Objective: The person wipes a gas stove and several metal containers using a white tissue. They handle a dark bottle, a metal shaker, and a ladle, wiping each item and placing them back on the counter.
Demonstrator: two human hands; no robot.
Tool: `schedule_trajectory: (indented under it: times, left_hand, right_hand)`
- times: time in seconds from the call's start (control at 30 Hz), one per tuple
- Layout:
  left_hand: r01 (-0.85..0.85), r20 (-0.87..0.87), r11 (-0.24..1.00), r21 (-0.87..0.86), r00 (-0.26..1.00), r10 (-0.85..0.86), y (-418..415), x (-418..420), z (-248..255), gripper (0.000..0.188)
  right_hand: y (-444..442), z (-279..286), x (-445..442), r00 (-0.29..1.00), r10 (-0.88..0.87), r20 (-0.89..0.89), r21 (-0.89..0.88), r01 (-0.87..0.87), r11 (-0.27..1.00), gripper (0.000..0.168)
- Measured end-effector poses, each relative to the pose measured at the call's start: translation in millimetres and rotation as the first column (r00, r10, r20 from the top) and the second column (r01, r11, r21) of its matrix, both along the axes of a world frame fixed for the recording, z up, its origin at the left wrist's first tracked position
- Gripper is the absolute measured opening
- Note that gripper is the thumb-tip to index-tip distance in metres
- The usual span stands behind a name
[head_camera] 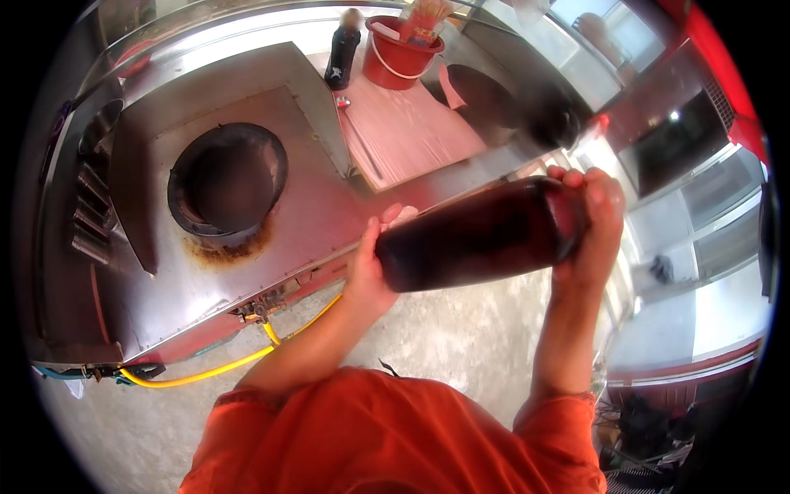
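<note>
A large dark cylindrical container (475,234), reddish at its right end, is held on its side between my two hands, over the front edge of the metal counter. My left hand (373,265) grips its left end, with something pale pink beside the fingers. Around its right end, my right hand (595,216) is wrapped. Whether the container has a lid cannot be told. On the counter to the left sits a blackened wok or burner ring (228,179), with rusty brown stains on the metal below it.
A pink wood-grain board (407,136) bears a long thin tool (364,139), a black bottle (342,55) and a red bucket (401,55) with a packet. A dark round pan (484,96) stands behind. Metal canisters (92,210) line the left. A yellow hose (203,372) runs below the counter.
</note>
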State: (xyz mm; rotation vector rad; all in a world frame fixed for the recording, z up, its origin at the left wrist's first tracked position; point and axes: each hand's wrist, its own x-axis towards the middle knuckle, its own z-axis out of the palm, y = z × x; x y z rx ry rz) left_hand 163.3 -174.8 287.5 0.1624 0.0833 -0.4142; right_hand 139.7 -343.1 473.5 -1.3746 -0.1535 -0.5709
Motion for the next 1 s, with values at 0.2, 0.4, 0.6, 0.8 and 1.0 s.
schedule_trajectory:
  times: [0.2, 0.4, 0.6, 0.8, 1.0]
  left_hand:
    - [0.022, -0.074, 0.997, 0.074, 0.997, -0.017, -6, -11, 1, 0.060]
    - [0.231, -0.246, 0.967, 0.104, 0.948, -0.200, -12, 2, -9, 0.066]
    - [0.048, -0.159, 0.993, -0.106, 0.985, -0.065, -52, 54, 21, 0.070]
    - [0.127, -0.252, 0.965, -0.229, 0.950, -0.184, -88, 85, 87, 0.080]
    - [0.113, -0.237, 0.967, -0.227, 0.957, -0.167, -111, 112, 88, 0.077]
  right_hand:
    - [15, -7, 10, 0.999, -0.041, 0.005, -0.104, 0.042, 0.994, 0.025]
    - [17, -18, 33, 0.999, -0.037, 0.017, -0.128, 0.039, 0.991, 0.022]
    - [24, -49, 76, 0.982, 0.030, 0.184, -0.246, 0.016, 0.969, 0.030]
    - [4, -63, 138, 0.970, 0.173, 0.171, -0.205, -0.137, 0.969, 0.036]
    - [-31, -71, 182, 0.932, 0.321, 0.169, -0.581, -0.169, 0.796, 0.037]
